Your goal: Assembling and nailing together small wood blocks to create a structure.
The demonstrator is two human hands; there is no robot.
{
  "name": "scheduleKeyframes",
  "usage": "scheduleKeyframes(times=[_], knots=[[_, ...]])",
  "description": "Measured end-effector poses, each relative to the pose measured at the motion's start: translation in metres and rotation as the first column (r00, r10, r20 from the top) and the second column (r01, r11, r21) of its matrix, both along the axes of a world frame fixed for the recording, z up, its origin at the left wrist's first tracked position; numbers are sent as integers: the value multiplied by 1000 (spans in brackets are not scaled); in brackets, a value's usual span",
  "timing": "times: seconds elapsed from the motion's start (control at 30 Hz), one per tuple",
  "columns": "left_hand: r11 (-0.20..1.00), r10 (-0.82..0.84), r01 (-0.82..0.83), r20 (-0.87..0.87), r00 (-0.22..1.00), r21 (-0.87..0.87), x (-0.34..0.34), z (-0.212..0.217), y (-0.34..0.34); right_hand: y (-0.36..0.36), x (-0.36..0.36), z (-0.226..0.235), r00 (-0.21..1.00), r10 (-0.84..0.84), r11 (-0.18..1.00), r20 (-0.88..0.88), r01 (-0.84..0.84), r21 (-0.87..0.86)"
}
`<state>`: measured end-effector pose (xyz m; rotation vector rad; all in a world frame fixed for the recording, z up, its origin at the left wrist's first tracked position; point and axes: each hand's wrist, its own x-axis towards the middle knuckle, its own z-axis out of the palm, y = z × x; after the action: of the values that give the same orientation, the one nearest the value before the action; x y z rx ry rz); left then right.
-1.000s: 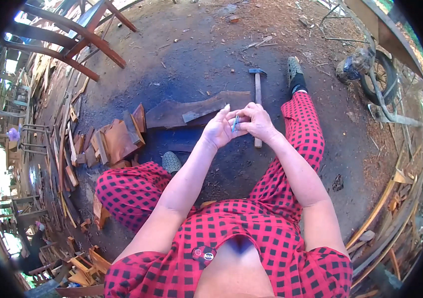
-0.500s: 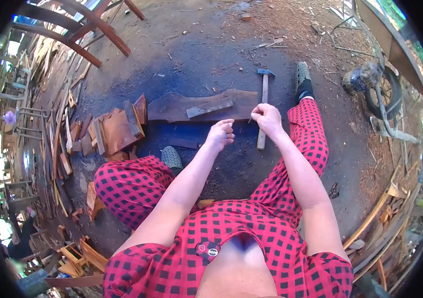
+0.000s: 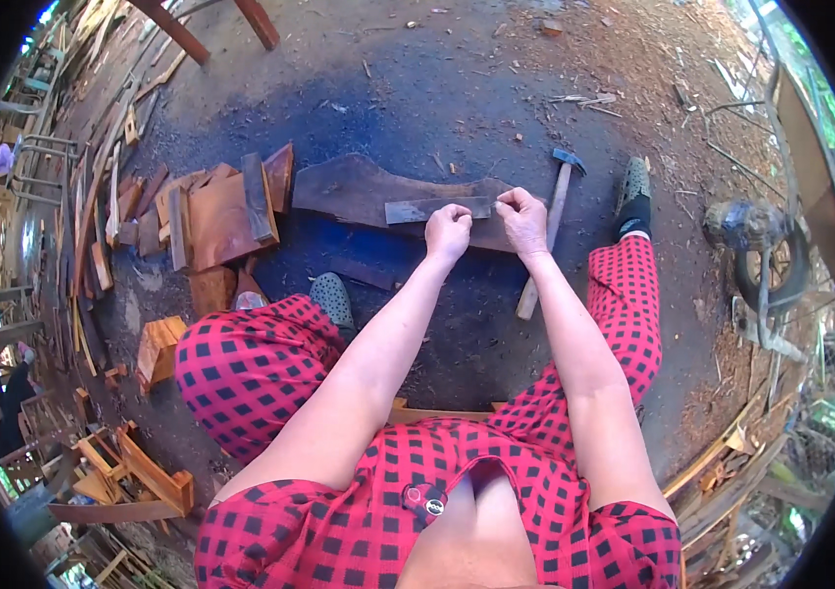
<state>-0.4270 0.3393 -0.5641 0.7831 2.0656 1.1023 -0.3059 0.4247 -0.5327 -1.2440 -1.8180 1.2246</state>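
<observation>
Both my hands are over a long dark wooden board (image 3: 344,187) with a curved edge, lying flat on the ground. A short flat grey strip (image 3: 422,210) rests on the board. At the strip's near edge, my left hand (image 3: 448,234) has its fingers curled closed; what they hold, if anything, is hidden. My right hand (image 3: 523,220) is pinched just beyond the strip's right end, around something too small to name. To its right a hammer (image 3: 557,206) with a blue head and wooden handle lies on the ground, apart from both hands.
Stacked wood offcuts (image 3: 219,221) stand left of the board. My shoes (image 3: 332,297) flank the work area. A wheel (image 3: 771,265) stands at the right, and chair legs (image 3: 170,29) at the far left. Scrap wood (image 3: 94,196) lines the left side.
My view has shifted. My left hand has come up to the strip and closed. My right hand stays pinched and is nearer the strip's right end.
</observation>
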Motion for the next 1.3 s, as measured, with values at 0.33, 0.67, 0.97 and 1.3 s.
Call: scheduleKeyframes(times=[0.33, 0.67, 0.97, 1.3], knots=[[997, 69, -66, 65, 995, -42, -5, -19, 12, 3, -14, -14, 998, 25, 1000, 50, -25, -2], [995, 90, -86, 92, 992, -44, -3, -12, 11, 1, -12, -18, 995, 30, 999, 99, -25, -48], [997, 78, -77, 63, 995, -29, -5, -10, 8, -1, -15, -16, 993, 16, 999, 116, -19, 30], [996, 82, -80, 70, 994, -30, -4, -12, 8, -1, -14, -24, 994, 32, 999, 106, -32, 1]])
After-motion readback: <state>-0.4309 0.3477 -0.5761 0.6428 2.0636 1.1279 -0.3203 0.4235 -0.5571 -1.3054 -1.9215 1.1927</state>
